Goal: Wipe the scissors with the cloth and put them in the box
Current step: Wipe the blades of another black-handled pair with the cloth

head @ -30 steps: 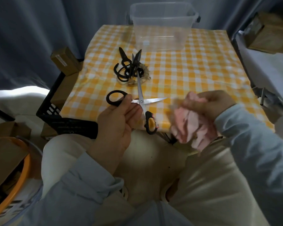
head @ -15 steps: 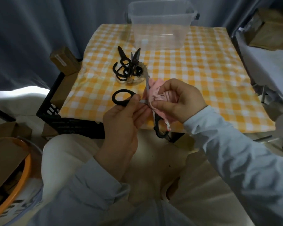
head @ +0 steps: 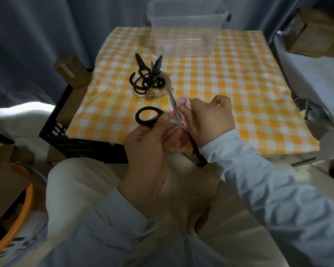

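Note:
My left hand (head: 148,143) grips an opened pair of black-handled scissors (head: 174,105) near the pivot, over the table's front edge. One handle ring sticks out to the left; the other handle runs down under my right wrist. My right hand (head: 208,120) pinches a pink cloth (head: 184,100) against the blade that points away from me. A clear plastic box (head: 185,26) stands at the far edge of the yellow checked table (head: 229,89). More black scissors (head: 147,78) lie in a pile left of centre.
A black crate (head: 64,135) with cardboard boxes stands at the table's left side. An orange-rimmed container (head: 12,218) is on the floor at lower left. White-covered furniture with cardboard boxes (head: 314,31) is on the right.
My right hand brought the pink cloth from the right onto the scissors and now wraps it round the blade. The scissors rose slightly toward the table.

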`<state>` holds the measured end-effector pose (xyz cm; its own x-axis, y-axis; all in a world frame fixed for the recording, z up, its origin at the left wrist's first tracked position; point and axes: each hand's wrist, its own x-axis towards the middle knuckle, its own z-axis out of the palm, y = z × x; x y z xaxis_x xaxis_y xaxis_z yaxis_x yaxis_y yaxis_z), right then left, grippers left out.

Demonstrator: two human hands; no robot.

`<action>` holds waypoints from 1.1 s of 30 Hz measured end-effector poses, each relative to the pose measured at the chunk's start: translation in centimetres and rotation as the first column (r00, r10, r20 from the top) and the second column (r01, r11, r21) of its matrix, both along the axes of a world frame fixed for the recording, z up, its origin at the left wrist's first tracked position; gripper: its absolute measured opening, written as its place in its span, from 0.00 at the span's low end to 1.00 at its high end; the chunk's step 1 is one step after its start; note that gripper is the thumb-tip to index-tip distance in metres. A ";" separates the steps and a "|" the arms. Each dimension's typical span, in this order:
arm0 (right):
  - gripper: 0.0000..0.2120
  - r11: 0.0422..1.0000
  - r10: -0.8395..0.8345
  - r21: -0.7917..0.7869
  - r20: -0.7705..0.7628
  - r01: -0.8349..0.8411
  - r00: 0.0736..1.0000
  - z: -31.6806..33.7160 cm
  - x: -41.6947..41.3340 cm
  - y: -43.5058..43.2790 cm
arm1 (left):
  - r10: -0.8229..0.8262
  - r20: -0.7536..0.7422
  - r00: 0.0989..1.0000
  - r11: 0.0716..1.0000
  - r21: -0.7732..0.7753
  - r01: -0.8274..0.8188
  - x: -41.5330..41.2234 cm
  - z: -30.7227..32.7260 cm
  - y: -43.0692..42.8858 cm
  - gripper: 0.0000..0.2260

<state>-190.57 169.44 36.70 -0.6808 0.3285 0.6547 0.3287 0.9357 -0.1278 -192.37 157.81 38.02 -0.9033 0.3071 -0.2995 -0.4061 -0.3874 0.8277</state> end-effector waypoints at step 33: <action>0.19 0.963 0.135 -0.266 0.311 -0.050 0.941 0.8 0.0 0.7 | -0.003 0.017 1.000 1.000 -0.026 0.004 0.0 -0.6 0.3 0.08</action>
